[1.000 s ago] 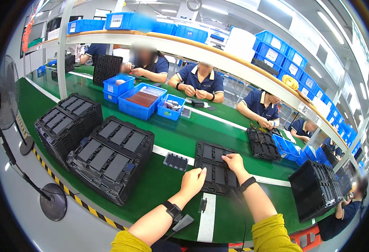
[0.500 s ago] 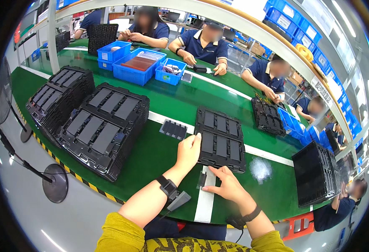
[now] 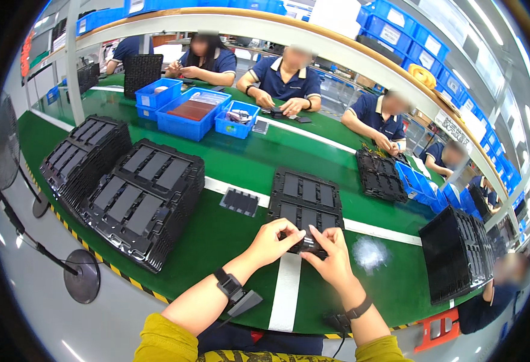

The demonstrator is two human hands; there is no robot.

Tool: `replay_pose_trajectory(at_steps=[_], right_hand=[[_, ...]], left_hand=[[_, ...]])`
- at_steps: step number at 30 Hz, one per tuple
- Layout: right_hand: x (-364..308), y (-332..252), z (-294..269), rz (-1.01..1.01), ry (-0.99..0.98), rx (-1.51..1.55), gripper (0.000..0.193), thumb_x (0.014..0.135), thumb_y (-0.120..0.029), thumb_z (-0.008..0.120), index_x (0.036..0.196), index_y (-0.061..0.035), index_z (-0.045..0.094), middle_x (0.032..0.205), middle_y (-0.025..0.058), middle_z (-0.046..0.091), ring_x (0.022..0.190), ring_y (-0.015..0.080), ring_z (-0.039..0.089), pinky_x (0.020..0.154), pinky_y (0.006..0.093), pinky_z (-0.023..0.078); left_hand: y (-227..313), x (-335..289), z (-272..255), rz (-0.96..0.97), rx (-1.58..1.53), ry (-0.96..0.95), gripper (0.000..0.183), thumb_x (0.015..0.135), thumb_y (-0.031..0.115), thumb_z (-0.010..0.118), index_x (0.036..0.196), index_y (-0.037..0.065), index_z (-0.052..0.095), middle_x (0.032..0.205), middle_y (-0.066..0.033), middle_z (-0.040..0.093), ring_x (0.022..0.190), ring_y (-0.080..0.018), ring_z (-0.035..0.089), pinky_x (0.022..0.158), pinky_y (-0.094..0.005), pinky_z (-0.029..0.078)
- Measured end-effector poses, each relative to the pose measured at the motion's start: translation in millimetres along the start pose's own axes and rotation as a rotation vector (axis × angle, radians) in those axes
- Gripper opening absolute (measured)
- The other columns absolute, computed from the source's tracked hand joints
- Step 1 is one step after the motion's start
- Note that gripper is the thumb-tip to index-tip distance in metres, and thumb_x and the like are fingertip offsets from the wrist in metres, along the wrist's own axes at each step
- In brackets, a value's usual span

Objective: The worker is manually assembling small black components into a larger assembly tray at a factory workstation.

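Note:
My left hand [image 3: 274, 241] and my right hand [image 3: 331, 256] meet over the near edge of a black plastic tray [image 3: 304, 171]. Between their fingertips they pinch a small dark flat piece [image 3: 308, 243] with pale marks; its exact kind is not clear. Fingers of both hands cover part of the tray's front. Dark grey rectangular panels [image 3: 309, 191] lie in the tray's slots. A small sheet with dark strips [image 3: 239, 201] lies on the green table, left of the tray.
Tall stacks of panel-filled black trays [image 3: 141, 205] stand at left, another black stack [image 3: 455, 253] at right. A pile of clear film pieces [image 3: 370, 253] lies right of my hands. Blue bins [image 3: 186, 123] stand across the table, where co-workers sit. A white shelf beam [image 3: 265, 27] crosses overhead.
My left hand has left the tray's side and come to the right hand. The right hand has lifted the small dark piece off the white table stripe toward the tray. The view has shifted slightly.

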State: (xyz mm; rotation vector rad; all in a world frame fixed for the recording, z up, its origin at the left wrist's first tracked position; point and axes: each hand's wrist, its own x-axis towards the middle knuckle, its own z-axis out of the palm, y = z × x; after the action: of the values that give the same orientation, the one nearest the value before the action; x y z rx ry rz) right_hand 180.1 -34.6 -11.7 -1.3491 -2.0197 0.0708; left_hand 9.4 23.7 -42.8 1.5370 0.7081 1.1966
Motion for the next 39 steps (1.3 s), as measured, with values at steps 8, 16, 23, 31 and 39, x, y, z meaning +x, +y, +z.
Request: replay_pose_trajectory(at_steps=[8,16,23,31,39], right_hand=[[-5.8,1.4,-6.9,-0.090,0.028,0.189,0.071,0.062,-0.009,0.078,0.127,-0.0110,0.050,0.096,0.0091,0.045,0.090,0.0224,0.050,0.077,0.0314,0.045],[-12.4,11.1,0.0,-0.063,0.242,0.240,0.015,0.070,0.000,0.069,0.081,-0.0012,0.060,0.083,0.0097,0.063,0.079,0.0237,0.061,0.073,0.0325,0.048],[-15.0,4.6,3.1,0.119,0.208,0.496,0.012,0.073,-0.003,0.070,0.081,0.0002,0.061,0.086,0.0113,0.067,0.081,0.0181,0.065,0.072,0.0273,0.051],[-19.2,11.9,10.0,0.281,0.188,0.746,0.010,0.078,-0.002,0.066,0.085,0.0005,0.060,0.089,0.0101,0.066,0.082,0.0132,0.062,0.074,0.0258,0.050],[-17.2,16.0,6.0,0.429,0.150,1.036,0.004,0.083,-0.001,0.058,0.086,0.0020,0.059,0.090,0.0092,0.065,0.080,0.0122,0.060,0.075,0.0248,0.048]], left_hand=[[4.7,-4.7,5.8,0.012,-0.038,-0.171,0.012,0.085,0.011,0.061,0.077,0.002,0.059,0.072,0.0024,0.053,0.063,-0.0031,0.045,0.055,-0.0204,0.036],[8.5,-8.0,8.2,0.123,0.145,-0.133,0.012,0.082,0.011,0.063,0.078,0.000,0.060,0.073,-0.0023,0.056,0.066,-0.0075,0.050,0.059,-0.0223,0.040],[9.8,-7.9,10.0,0.253,0.245,-0.220,0.008,0.079,0.007,0.063,0.077,0.001,0.060,0.075,-0.0054,0.058,0.069,-0.0143,0.054,0.064,-0.0264,0.042],[13.7,-9.9,10.3,0.251,0.220,-0.159,0.008,0.078,0.006,0.063,0.074,0.002,0.058,0.073,-0.0053,0.058,0.068,-0.0155,0.053,0.063,-0.0281,0.040],[17.0,-10.1,5.0,0.405,0.420,-0.022,0.008,0.076,0.006,0.063,0.072,0.003,0.057,0.072,-0.0048,0.057,0.068,-0.0168,0.054,0.067,-0.0294,0.038]])
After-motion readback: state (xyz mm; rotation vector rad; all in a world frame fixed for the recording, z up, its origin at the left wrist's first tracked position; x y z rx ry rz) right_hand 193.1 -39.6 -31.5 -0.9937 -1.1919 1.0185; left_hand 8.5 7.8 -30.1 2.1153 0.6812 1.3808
